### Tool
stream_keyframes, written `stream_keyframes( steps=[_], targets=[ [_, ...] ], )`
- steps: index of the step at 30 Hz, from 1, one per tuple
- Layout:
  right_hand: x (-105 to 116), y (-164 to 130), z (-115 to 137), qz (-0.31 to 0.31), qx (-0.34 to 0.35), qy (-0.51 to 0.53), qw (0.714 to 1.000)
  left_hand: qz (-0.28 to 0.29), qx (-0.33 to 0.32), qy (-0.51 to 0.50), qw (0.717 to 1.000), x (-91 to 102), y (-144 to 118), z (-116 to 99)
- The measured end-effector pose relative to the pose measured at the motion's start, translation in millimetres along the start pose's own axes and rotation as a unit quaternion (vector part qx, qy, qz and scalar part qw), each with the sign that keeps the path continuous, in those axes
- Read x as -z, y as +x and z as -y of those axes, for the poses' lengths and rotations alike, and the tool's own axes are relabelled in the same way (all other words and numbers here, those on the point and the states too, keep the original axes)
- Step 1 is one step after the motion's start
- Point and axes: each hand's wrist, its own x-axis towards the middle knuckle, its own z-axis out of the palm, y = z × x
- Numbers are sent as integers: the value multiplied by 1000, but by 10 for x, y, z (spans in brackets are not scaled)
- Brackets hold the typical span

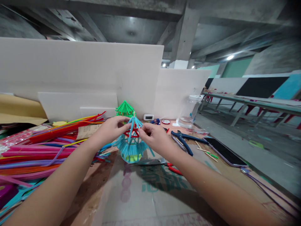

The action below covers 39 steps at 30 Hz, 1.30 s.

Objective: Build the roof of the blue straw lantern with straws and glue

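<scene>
To the left of my fingers lies a heap of coloured straws [35, 147], spread across the bench and well apart from the work. My left hand [113, 127] grips the upper left side of the blue straw tower [131, 141]; its fingers [124, 121] curl together and pinch a slanted straw near the tip. The tower stands upright on the bench, directly between both hands. My right hand [154, 135] meets it from the other side, fingertips pressed together, pinching a straw at the upper tier.

Judged status: the lower skirt and the red frame look assembled; the top tier appears only partly fitted. A green tower [125, 109] stands finished behind the fingers.

Right of the fingers lie blue pliers [183, 139], then a phone [225, 152] near the bench edge.

Surface: a cardboard-covered bench [145, 194]. White boards [82, 69] stand behind it. The room is a concrete hall with long tables [254, 103] at the right.
</scene>
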Motion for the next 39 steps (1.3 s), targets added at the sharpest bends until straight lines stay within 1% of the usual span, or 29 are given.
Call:
stream_keyframes(
  steps=[3,12,16,23,32,39],
  targets=[
    [-4,2,-1,3,-3,6,1000,3,-2,0,1000,9,-4,-20],
    [-10,13,4,5,-10,30,999,-1,-8,-1,1000,8,2,17],
    [-8,9,4,6,-12,35,999,6,-13,-4,1000,13,1,16],
    [-20,8,-14,2,-5,32,999,6,-7,-18,1000,4,2,36],
    [-30,9,-30,-3,-1,26,1000,8,-17,-18,1000,14,7,23],
    [-26,9,-25,0,-6,28,1000,9,-7,-21,1000,14,3,17]
  ],
)
